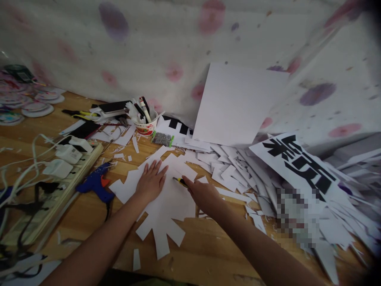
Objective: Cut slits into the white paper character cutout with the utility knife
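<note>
A white cut-out sheet with several splayed strips along its edges lies on the wooden table in front of me. My left hand rests flat on it, fingers stretched out and a little apart. In my right hand is a yellow and black utility knife, its tip over the middle of the sheet, pointing left. Whether the blade touches the sheet I cannot tell. To the left of the sheet lies a blue glue gun.
A long power strip with white chargers and cables runs along the left. Behind are a cup of pens and a leaning white board. White offcuts and a sheet with black characters crowd the right.
</note>
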The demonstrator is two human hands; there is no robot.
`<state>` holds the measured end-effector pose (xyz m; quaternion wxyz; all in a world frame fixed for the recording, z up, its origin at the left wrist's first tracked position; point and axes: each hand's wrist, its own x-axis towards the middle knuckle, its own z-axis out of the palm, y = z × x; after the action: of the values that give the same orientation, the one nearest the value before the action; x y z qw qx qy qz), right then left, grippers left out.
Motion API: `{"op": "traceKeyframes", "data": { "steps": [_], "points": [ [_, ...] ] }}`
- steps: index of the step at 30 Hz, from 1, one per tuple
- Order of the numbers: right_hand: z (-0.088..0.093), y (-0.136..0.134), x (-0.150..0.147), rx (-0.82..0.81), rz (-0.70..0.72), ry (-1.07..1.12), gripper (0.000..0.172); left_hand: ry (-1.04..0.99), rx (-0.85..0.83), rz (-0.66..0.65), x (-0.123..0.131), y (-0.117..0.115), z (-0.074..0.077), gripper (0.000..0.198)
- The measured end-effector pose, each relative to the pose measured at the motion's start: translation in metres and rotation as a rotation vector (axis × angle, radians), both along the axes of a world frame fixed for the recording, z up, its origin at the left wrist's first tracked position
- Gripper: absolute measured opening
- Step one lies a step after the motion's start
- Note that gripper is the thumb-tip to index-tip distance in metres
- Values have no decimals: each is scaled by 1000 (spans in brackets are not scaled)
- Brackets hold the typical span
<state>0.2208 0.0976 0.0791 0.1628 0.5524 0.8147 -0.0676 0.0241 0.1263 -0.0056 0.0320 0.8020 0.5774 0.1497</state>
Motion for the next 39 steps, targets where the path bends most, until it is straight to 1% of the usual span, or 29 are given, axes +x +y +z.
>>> {"op": "traceKeyframes", "data": {
  "steps": [3, 5, 12, 17, 27, 32, 39],
  "points": [
    [9, 2, -4, -24, 13, -48, 50, 13, -10, 9, 0, 0, 0, 43],
    [11, 3, -5, -38, 19, -51, 49, 10, -16, 9, 0, 0, 0, 44],
    [8, 2, 0, -22, 45, -9, 47, 22, -15, 12, 0, 1, 1, 43],
    [10, -1, 1, -53, 48, -36, 48, 13, -23, 9, -1, 1, 0, 43],
    [18, -4, 0, -102, 25, -99, 47, 83, -44, 19, 0, 1, 1, 44],
    [18, -7, 3, -92, 41, -106, 47, 78, -44, 24, 0, 2, -1, 44],
    [16, -15, 11, -75, 61, -86, 50, 58, -44, 20, 0, 2, -1, 44]
  ]
}}
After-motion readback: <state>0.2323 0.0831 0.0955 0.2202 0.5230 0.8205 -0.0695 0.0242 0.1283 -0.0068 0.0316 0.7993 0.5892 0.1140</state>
